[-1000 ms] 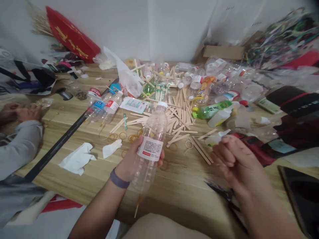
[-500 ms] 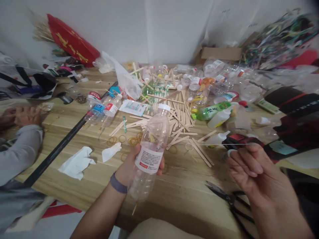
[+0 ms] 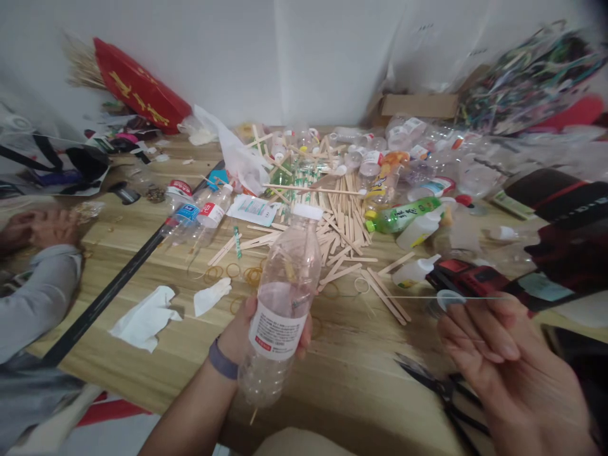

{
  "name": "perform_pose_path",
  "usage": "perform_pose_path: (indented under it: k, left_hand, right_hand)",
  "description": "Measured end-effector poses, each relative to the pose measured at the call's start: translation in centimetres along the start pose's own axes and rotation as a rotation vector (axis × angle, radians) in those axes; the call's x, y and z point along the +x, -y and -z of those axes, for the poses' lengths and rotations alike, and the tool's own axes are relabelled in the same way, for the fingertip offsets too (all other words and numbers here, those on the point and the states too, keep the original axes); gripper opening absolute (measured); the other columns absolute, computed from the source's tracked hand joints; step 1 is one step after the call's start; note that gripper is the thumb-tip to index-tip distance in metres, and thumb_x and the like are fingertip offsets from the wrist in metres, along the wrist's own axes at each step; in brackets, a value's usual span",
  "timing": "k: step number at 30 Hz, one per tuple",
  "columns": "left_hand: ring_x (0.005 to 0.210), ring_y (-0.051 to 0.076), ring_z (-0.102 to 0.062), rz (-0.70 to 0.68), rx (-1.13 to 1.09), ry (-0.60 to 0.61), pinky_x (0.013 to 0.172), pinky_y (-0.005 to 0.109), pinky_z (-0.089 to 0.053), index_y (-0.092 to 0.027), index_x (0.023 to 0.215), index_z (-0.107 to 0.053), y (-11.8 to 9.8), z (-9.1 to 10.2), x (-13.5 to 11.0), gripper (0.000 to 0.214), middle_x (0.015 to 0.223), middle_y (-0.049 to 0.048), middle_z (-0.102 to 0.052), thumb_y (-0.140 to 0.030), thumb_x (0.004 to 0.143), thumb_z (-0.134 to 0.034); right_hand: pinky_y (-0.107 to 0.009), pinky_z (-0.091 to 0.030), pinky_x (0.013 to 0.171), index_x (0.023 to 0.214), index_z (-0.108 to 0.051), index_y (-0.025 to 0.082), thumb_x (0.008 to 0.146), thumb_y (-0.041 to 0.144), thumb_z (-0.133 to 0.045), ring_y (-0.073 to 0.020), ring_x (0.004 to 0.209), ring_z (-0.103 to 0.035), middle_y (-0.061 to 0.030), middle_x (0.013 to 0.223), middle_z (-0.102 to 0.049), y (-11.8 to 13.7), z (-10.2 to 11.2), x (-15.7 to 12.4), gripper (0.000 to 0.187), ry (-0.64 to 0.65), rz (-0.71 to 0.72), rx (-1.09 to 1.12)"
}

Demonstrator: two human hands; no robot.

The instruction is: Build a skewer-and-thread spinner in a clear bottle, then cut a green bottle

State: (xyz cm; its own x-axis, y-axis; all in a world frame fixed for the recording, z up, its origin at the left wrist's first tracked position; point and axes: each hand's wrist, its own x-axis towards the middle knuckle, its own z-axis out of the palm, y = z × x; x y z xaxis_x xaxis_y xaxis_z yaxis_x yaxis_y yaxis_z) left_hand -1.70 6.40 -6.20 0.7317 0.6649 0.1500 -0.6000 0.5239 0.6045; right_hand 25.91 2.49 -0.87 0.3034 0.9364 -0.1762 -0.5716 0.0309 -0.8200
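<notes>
My left hand [image 3: 240, 335] is wrapped round a clear plastic bottle [image 3: 287, 278] with a white cap and a white label, held upright and tilted slightly right over the wooden table [image 3: 351, 361]. A thin stick pokes out below the bottle's base. My right hand [image 3: 503, 367] is at the lower right, palm up with the fingers curled. It pinches a thin wooden skewer [image 3: 413, 297] that points left toward the bottle, its tip well apart from it. Black scissors [image 3: 430, 377] lie on the table just left of my right hand.
A pile of flat wooden sticks [image 3: 344, 221], rubber bands [image 3: 251, 275], empty bottles [image 3: 403, 212] and crumpled tissue [image 3: 142, 316] cover the table. A red tool [image 3: 468, 278] lies at the right. Another person's grey sleeve [image 3: 33, 297] and hands [image 3: 38, 228] rest at the left edge.
My left hand has brought the bottle lower and closer to me. My right hand has moved right and down, and the skewer now shows in its fingers.
</notes>
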Motion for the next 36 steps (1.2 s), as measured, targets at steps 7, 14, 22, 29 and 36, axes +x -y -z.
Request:
perform_pose_path:
  k: [7, 14, 22, 29, 36]
  left_hand:
    - [0.068, 0.020, -0.069, 0.045, 0.075, -0.173, 0.060, 0.025, -0.050, -0.014, 0.116, -0.066, 0.3, -0.9, -0.2, 0.075, 0.086, 0.0095, -0.073, -0.070, 0.067, -0.072]
    - [0.067, 0.021, -0.070, 0.012, 0.076, -0.152, 0.057, 0.025, -0.050, -0.016, 0.117, -0.067, 0.1, -0.5, -0.1, 0.072, 0.092, 0.0109, -0.074, -0.069, 0.069, -0.071]
    - [0.062, 0.018, -0.068, -0.103, 0.066, -0.249, 0.055, 0.023, -0.050, -0.014, 0.108, -0.067, -0.8, -0.3, -0.5, 0.067, 0.081, 0.0076, -0.071, -0.067, 0.068, -0.072]
    - [0.062, 0.019, -0.069, -0.066, 0.071, -0.196, 0.055, 0.024, -0.050, -0.012, 0.111, -0.067, -0.8, -0.2, -0.4, 0.064, 0.083, 0.0094, -0.072, -0.064, 0.072, -0.070]
    - [0.072, 0.019, -0.070, -0.096, 0.065, -0.196, 0.061, 0.025, -0.052, -0.017, 0.111, -0.069, -0.5, -0.5, -0.2, 0.062, 0.106, 0.0107, -0.071, -0.059, 0.066, -0.077]
  right_hand:
    - [-0.023, -0.028, 0.045, 0.076, -0.068, 0.020, 0.075, 0.057, -0.076, -0.0100, 0.045, -0.038, 0.0036, 0.046, -0.046, -2.8, -0.2, -0.9, 0.038, 0.277, -0.126, -0.472]
    - [-0.024, -0.022, 0.045, 0.081, -0.066, 0.019, 0.078, 0.060, -0.071, -0.0090, 0.044, -0.030, 0.0069, 0.046, -0.039, -4.3, -1.0, -1.0, 0.041, 0.374, -0.229, -0.491]
    - [-0.029, -0.014, 0.044, 0.059, -0.047, 0.027, 0.066, 0.038, -0.086, -0.0120, 0.046, -0.009, 0.0097, 0.047, -0.016, 0.1, 1.4, 0.2, 0.041, -0.011, -0.052, -0.113]
    - [-0.035, -0.003, 0.048, 0.063, -0.045, 0.031, 0.079, 0.029, -0.069, -0.0180, 0.060, 0.011, 0.0079, 0.056, -0.001, 1.0, 2.3, 0.1, 0.029, -0.123, 0.049, -0.114]
    - [-0.026, -0.025, 0.039, 0.061, -0.050, 0.027, 0.069, 0.045, -0.082, -0.0125, 0.047, -0.013, 0.0076, 0.050, -0.020, 0.0, 2.4, 0.2, 0.037, -0.156, -0.091, -0.160]
